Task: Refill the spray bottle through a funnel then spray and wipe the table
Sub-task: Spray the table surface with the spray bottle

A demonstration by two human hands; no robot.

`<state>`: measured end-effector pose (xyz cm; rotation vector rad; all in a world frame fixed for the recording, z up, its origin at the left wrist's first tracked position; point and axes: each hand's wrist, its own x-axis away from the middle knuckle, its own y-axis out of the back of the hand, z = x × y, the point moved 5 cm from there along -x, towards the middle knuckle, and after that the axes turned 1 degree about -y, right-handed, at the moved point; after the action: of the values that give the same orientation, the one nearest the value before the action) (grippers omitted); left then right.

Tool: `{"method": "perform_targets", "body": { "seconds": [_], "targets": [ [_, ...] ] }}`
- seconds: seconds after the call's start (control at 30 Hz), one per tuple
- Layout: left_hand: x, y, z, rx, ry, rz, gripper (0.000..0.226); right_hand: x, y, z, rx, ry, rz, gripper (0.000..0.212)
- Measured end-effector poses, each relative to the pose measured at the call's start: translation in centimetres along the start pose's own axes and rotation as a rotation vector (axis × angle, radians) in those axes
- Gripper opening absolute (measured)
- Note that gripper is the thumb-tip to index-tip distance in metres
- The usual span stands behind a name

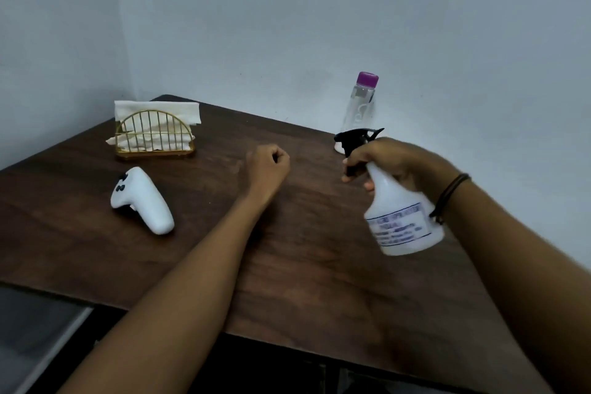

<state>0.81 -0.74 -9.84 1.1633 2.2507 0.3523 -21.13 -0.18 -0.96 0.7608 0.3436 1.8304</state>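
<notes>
My right hand [396, 163] grips the neck of a white spray bottle [403, 217] with a black trigger head, held tilted above the dark wooden table [303, 265], nozzle pointing left. Fingers rest on the trigger. My left hand [270, 166] lies on the table's middle as a closed fist holding nothing. A clear water bottle [361, 105] with a purple cap stands at the back right against the wall. A white object [339, 146], maybe the funnel, sits at its base, mostly hidden behind the spray head. White napkins [156, 112] stand in a gold wire holder [153, 137] at the back left.
A white handheld controller [140, 201] lies on the table's left part. Walls close the back and left sides. The table's near edge runs diagonally from left to lower right, with a grey floor or surface [38, 329] below it at the lower left.
</notes>
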Motion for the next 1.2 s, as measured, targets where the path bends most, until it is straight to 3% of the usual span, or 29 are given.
{"method": "perform_targets", "body": {
  "seconds": [0.2, 0.4, 0.8, 1.2],
  "targets": [
    [-0.3, -0.2, 1.4, -0.035, 0.055, 0.042, 0.022, 3.0, 1.9, -0.7, 0.193, -0.15, 0.064, 0.015],
    [-0.2, 0.0, 1.3, -0.025, 0.06, 0.041, 0.022, 5.1, 1.9, -1.4, 0.27, -0.248, 0.168, 0.027],
    [-0.6, -0.4, 1.8, -0.059, 0.067, 0.043, 0.02, 6.2, 1.4, -1.0, 0.458, -0.273, 0.115, 0.024],
    [-0.6, -0.7, 2.1, -0.05, 0.071, 0.05, 0.02, 6.4, 1.8, 0.5, 0.475, -0.218, 0.106, 0.028]
  ]
}}
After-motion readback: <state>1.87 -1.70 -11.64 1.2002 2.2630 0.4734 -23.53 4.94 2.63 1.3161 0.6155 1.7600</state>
